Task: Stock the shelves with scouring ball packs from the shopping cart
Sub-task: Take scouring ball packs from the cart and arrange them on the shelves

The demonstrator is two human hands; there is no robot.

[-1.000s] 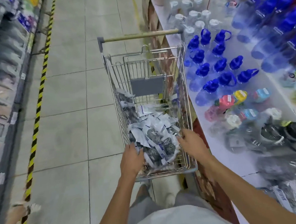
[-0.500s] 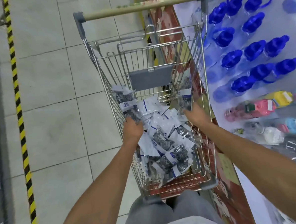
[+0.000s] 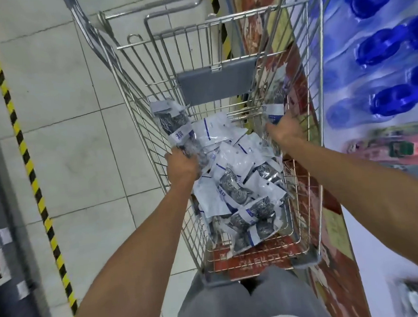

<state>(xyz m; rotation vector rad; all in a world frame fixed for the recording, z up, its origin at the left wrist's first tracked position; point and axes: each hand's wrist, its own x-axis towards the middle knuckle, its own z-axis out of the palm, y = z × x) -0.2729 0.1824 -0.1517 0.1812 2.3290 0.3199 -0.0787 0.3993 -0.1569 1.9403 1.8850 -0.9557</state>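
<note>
Scouring ball packs [image 3: 238, 181] lie heaped in the basket of the wire shopping cart [image 3: 306, 118], piled toward its near end and spread across its floor from the left wall to the right wall. The cart fills the middle of the view and stands on a pale tiled floor [image 3: 66, 118]. Along the cart's right side runs a red patterned display base [image 3: 329, 224], and above it a white shelf [image 3: 380, 258] carries blurred blue-capped bottles [image 3: 393, 100] and a pink item [image 3: 398, 149] near its front edge. A yellow-and-black striped line [image 3: 26, 154] crosses the floor well to the left of the cart. A grey flap [image 3: 216, 80] hangs on the cart's far inner wall.

Both bare arms reach down into the basket. The left hand [image 3: 181, 166] is at the left wall, its fingers curled round the lower end of a raised pack [image 3: 174, 121], which stands tilted up against the wire above the heap. The right hand [image 3: 285, 129] is at the right wall, its fingers clenched on another pack [image 3: 276, 100], lifted upright beside the wire. The packs are clear bags with white-and-blue labels and dark metallic balls inside. Grey trousers [image 3: 236, 301] show at the bottom edge, just behind the cart's near end.
</note>
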